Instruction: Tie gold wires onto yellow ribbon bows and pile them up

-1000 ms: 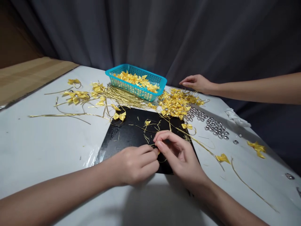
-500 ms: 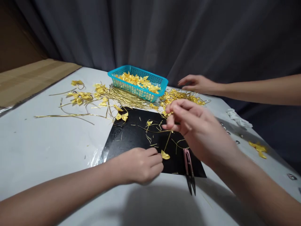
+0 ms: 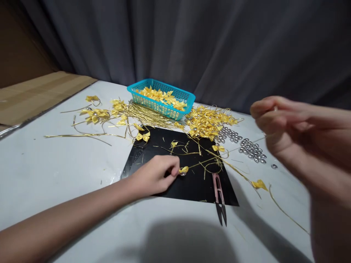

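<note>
My left hand (image 3: 153, 175) rests on a black mat (image 3: 153, 164) and pinches a small yellow ribbon bow (image 3: 183, 170) with a silver bead at its fingertips. A thin gold wire (image 3: 219, 156) runs from the bow up toward my right hand (image 3: 276, 124), which is raised high at the right, blurred, with its fingers pinched on the wire's end. Pink thread snips (image 3: 219, 197) lie at the mat's front right edge.
A teal basket (image 3: 161, 104) of yellow bows stands at the back. Loose bows (image 3: 208, 120), gold wires (image 3: 142, 113) and silver beads (image 3: 251, 149) are scattered over the white table (image 3: 55, 175). Cardboard (image 3: 35, 95) lies far left, a grey curtain behind.
My right hand has swung up and to the right, drawing the gold wire taut. My left hand shifted forward on the mat with the bow. The other person's hand has left the view.
</note>
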A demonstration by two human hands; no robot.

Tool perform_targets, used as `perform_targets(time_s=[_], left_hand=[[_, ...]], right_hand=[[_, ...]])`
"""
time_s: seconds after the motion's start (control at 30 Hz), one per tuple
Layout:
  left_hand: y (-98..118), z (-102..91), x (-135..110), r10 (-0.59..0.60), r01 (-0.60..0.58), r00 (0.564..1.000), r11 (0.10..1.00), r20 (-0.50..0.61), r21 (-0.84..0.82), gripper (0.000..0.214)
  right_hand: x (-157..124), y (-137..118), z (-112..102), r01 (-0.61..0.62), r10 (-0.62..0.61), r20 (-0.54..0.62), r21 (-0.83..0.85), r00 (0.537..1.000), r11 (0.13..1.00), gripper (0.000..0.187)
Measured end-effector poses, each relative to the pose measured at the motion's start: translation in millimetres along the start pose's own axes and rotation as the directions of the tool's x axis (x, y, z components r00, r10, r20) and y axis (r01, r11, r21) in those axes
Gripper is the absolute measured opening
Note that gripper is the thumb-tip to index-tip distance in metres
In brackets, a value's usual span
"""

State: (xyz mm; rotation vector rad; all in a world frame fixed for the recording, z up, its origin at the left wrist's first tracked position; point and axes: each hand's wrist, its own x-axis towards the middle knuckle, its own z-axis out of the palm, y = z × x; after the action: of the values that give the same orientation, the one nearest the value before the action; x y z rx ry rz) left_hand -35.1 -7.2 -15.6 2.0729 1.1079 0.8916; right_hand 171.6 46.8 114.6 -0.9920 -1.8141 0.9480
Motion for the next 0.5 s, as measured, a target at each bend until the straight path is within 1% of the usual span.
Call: perform_targets(time_s=[0.03,0.07,0.1,0.13,0.17,0.2,0.23,0.27,0.3,0.33,0.4,0.43,0.5], left_hand=[[0.4,-1.2,2.1,-0.091,0.088,0.996,0.985,-0.012,-0.147,0.012],[0.7,-2.2,4.0,-0.163,0.155,0.987,0.95,-0.01,-0.273,0.009],[0.8,-2.9,5.8,-0.214,0.198,0.977,0.908,-0.001,-0.369,0.007],[0.9,-3.4,7.2,-0.249,0.229,0.968,0.87,0.011,-0.438,0.007],[0.9,-3.7,8.3,-0.274,0.25,0.962,0.838,0.024,-0.485,0.008],[0.9,-3.8,9.0,-0.296,0.272,0.954,0.812,0.037,-0.517,0.009],[1.0,-4.0,9.3,-0.32,0.295,0.946,0.79,0.05,-0.538,0.01],[1.2,-4.1,9.4,-0.341,0.318,0.938,0.772,0.063,-0.55,0.01],[1.5,-4.3,9.3,-0.36,0.339,0.93,0.758,0.076,-0.558,0.009],[1.9,-4.5,9.2,-0.375,0.358,0.923,0.746,0.09,-0.561,0.009],[2.6,-5.2,9.2,-0.394,0.38,0.913,0.73,0.104,-0.567,0.008],[2.9,-5.7,9.4,-0.399,0.385,0.911,0.724,0.108,-0.573,0.009],[3.3,-6.9,10.1,-0.402,0.384,0.909,0.71,0.108,-0.59,0.01]], right_hand=[[-1.1,1.4,7.9,-0.058,0.058,0.001,0.046,0.998,0.997,0.021],[-3.9,5.1,16.9,-0.145,0.147,-0.006,0.146,0.989,0.979,0.02],[-8.3,11.1,26.3,-0.246,0.25,0.009,0.215,0.968,0.945,0.018],[-13.8,19.0,35.4,-0.304,0.307,0.024,0.241,0.951,0.922,0.016],[-19.7,28.3,43.6,-0.343,0.339,0.055,0.222,0.939,0.913,0.014],[-25.7,38.1,50.4,-0.344,0.34,0.055,0.185,0.939,0.92,0.015],[-31.3,47.7,55.7,-0.312,0.309,0.041,0.122,0.95,0.942,0.016],[-36.1,56.2,59.4,-0.248,0.248,0.024,0.034,0.969,0.968,0.011],[-40.1,63.0,62.0,-0.178,0.181,0.035,-0.072,0.983,0.981,0.007],[-43.2,67.9,63.7,-0.097,0.109,0.063,-0.167,0.992,0.981,0.012],[-47.5,72.2,65.8,0.03,0.017,0.155,-0.299,0.988,0.954,0.022],[-49.0,72.5,66.7,0.068,-0.001,0.195,-0.334,0.981,0.94,0.022],[-51.4,72.4,68.4,0.116,-0.025,0.237,-0.376,0.971,0.919,0.016]])
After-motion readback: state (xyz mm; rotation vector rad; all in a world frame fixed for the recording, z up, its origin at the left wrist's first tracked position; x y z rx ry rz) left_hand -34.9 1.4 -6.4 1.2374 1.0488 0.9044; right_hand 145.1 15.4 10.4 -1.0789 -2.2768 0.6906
